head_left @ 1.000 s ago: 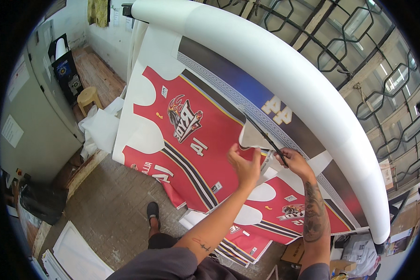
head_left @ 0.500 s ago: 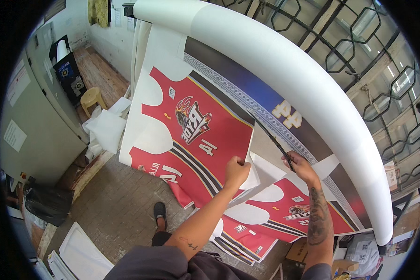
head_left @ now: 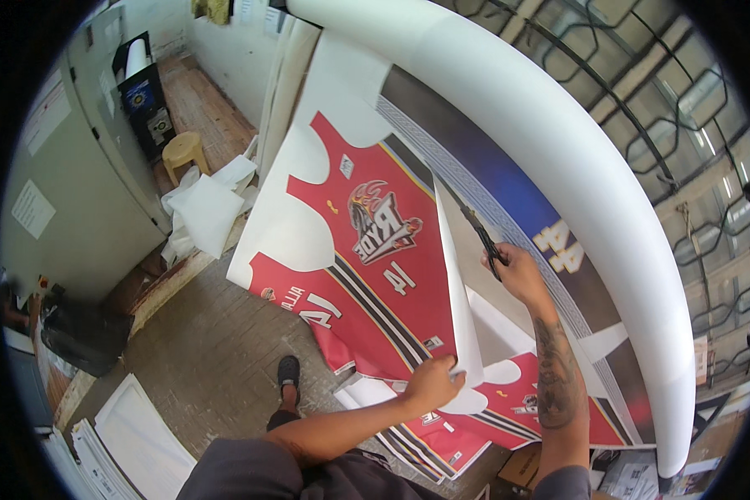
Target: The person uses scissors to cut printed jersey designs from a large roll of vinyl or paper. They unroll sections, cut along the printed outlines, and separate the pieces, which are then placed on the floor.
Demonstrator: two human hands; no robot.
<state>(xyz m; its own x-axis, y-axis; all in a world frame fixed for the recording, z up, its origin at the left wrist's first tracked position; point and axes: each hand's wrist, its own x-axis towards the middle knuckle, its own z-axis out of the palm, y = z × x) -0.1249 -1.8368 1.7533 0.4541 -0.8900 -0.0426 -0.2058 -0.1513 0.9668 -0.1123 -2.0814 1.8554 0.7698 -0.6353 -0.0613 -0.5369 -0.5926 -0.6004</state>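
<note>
A wide printed sheet hangs down from a big white roll, with a red jersey panel [head_left: 371, 229] on its left and a dark blue-and-black panel [head_left: 508, 187] on its right. My right hand [head_left: 515, 273] is closed round the handles of black scissors [head_left: 477, 223]. Their blades point up and away from me, into the slit between the two panels. Lower down, my left hand [head_left: 436, 380] pinches the cut edge of the red panel and holds it out to the left. That edge curls over, showing its white back [head_left: 468, 342].
The white roll [head_left: 592, 125] arches across the top and right, before a metal window grille [head_left: 642, 100]. More printed red sheet [head_left: 492, 408] lies folded below. At left are a grey cabinet [head_left: 100, 192], a yellow stool [head_left: 183, 152], white scraps [head_left: 208, 212] and a black bag [head_left: 87, 333].
My left hand has moved lower and nearer to me, drawing the red panel's edge with it. The scissors have advanced up the sheet, and the slit is longer. The view has shifted too.
</note>
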